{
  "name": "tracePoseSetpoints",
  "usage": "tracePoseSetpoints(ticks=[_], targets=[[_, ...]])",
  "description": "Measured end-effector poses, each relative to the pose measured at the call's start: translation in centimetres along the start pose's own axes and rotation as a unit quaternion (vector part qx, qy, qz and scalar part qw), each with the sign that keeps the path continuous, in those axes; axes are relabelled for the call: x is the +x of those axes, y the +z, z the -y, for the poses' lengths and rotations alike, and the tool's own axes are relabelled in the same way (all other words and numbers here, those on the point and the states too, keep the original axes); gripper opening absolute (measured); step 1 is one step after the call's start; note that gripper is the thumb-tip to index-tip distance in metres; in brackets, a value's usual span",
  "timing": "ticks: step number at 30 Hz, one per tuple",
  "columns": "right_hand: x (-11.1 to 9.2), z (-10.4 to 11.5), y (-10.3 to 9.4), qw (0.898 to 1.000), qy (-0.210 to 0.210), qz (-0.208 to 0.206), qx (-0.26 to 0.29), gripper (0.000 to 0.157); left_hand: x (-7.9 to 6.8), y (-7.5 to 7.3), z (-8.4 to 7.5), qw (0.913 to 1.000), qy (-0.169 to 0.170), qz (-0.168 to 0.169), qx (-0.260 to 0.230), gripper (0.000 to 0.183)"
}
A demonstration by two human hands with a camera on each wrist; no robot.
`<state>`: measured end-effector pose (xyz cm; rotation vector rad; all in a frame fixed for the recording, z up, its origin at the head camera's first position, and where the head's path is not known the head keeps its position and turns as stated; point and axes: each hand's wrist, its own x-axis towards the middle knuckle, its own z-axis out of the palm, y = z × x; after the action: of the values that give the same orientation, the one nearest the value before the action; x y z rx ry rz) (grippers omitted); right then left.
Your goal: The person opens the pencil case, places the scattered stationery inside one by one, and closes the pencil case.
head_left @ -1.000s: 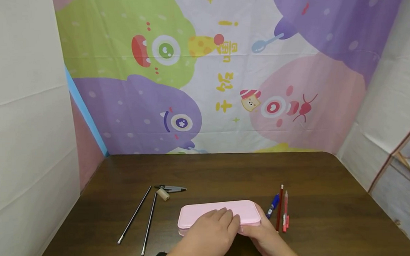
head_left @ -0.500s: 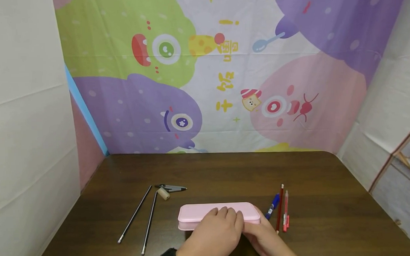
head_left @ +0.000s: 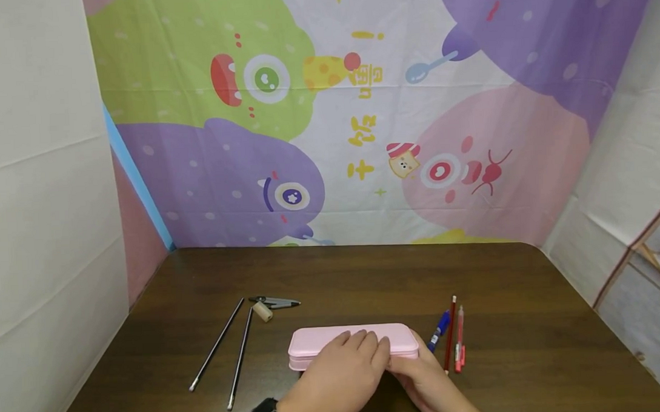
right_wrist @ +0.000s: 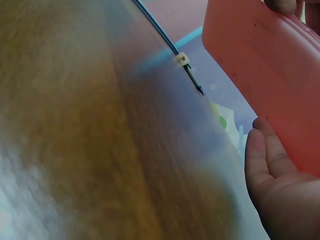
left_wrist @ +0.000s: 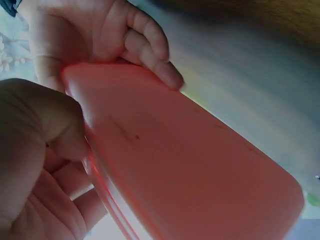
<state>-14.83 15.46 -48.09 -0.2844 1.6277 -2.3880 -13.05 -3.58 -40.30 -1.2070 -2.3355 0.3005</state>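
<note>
A closed-looking pink pencil case (head_left: 313, 341) with rounded corners is between both hands near the table's front, slightly tilted. My left hand (head_left: 341, 372) lies over its lid, fingers across the top. In the left wrist view, the left thumb (left_wrist: 65, 130) presses on the seam along the case's side. My right hand (head_left: 428, 381) holds the right end, thumb at the front. Its fingertips (right_wrist: 257, 145) reach along the underside edge in the right wrist view. What the case contains is hidden.
Left on the brown table (head_left: 365, 277) lie two dark pencils (head_left: 217, 345) (head_left: 240, 357), a compass (head_left: 279, 303) and a beige eraser-like block (head_left: 263, 312). To the right are a blue pen (head_left: 439, 331), a dark red pencil (head_left: 451, 335) and a pink pen (head_left: 459, 341).
The pencil case has tilted slightly, so more of its front side shows. My left hand has shifted a little to the right over it. The loose items lie as before.
</note>
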Motion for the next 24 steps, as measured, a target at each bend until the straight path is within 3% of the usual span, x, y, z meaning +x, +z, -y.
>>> tracePoseSetpoints(ticks=[3,8,12,17,21,24], targets=[[-0.1,0.1,0.0,1.0,0.01,-0.013,-0.01,0.063,-0.5,0.0,0.5,0.9984,-0.014,0.021,-0.05,0.035],[0.0,0.0,-0.1,1.0,0.008,-0.007,-0.001,0.063,-1.8,0.5,1.9,0.9857,-0.088,0.024,-0.141,0.034],[0.1,-0.1,-0.1,1.0,0.001,0.006,0.012,0.058,-3.1,1.2,3.1,0.9666,-0.157,0.024,-0.201,0.034],[-0.1,0.0,-0.1,1.0,0.007,0.012,0.013,0.06,-4.8,2.1,4.2,0.9386,-0.233,0.009,-0.255,0.049],[-0.2,0.0,-0.1,1.0,0.007,0.018,0.011,0.063,-5.6,2.5,4.8,0.9171,-0.26,0.004,-0.302,0.051],[-0.2,0.0,-0.1,1.0,0.003,0.022,0.011,0.064,-5.9,2.6,5.0,0.9071,-0.262,0.009,-0.33,0.048]])
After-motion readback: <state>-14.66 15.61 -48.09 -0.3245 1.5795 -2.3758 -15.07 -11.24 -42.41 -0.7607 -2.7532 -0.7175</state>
